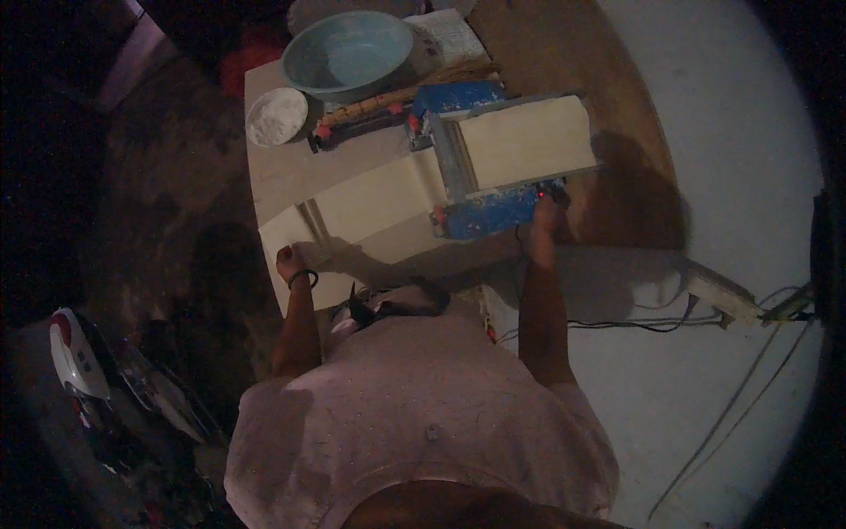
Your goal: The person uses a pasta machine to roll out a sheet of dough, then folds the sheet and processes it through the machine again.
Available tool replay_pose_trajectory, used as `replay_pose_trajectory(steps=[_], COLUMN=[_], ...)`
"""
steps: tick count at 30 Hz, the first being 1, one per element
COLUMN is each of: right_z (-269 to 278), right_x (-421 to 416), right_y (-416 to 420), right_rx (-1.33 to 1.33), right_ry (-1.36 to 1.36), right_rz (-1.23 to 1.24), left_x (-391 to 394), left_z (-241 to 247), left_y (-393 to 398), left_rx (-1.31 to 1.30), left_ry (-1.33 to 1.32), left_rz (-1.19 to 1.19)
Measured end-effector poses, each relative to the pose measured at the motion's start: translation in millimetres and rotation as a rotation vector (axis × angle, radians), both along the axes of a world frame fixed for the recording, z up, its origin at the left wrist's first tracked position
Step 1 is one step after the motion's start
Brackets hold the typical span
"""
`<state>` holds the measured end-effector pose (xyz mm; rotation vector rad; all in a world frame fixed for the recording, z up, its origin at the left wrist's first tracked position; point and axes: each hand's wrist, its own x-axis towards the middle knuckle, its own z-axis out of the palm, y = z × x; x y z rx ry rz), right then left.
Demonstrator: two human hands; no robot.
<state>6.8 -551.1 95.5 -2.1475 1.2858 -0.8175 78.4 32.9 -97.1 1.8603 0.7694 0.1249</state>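
Observation:
A long pale dough sheet (pixel 373 202) runs out of a blue-sided roller machine (pixel 489 211), probably a dough sheeter, and lies leftward along the table. A dark fold or gap crosses it near its left end. At that end, my left hand (pixel 289 261), with a dark band at the wrist, has its fingers curled at the sheet's near edge. More pale sheet or board (pixel 529 142) lies on the machine's right side, between its rails. My right hand (pixel 548 215) is at the machine's near right corner, by a small red light; its fingers are too dark to make out.
On the far side of the wooden table (pixel 608 79) stand a large pale-blue basin (pixel 350 53) and a bowl of white powder (pixel 277 117). A bundle of thin sticks (pixel 377 102) lies beside them. Cables (pixel 634 325) run right of me; a motorbike (pixel 79 357) is at the lower left.

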Motion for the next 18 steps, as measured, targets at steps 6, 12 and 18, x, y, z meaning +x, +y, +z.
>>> replay_pose_trajectory(steps=[6, 12, 18], right_z=[18, 19, 130], right_x=[-1, -27, 2], right_y=[4, -6, 60], right_rx=[0.093, -0.302, -0.505], right_ry=[0.026, 0.095, -0.185], right_rz=[-0.045, 0.183, 0.368], left_x=[7, 12, -1], left_z=[-15, 23, -31], left_y=[-1, -31, 27], left_rx=[0.015, 0.155, 0.056], left_ry=[0.038, 0.203, 0.012], left_rz=[-0.031, -0.018, -0.029])
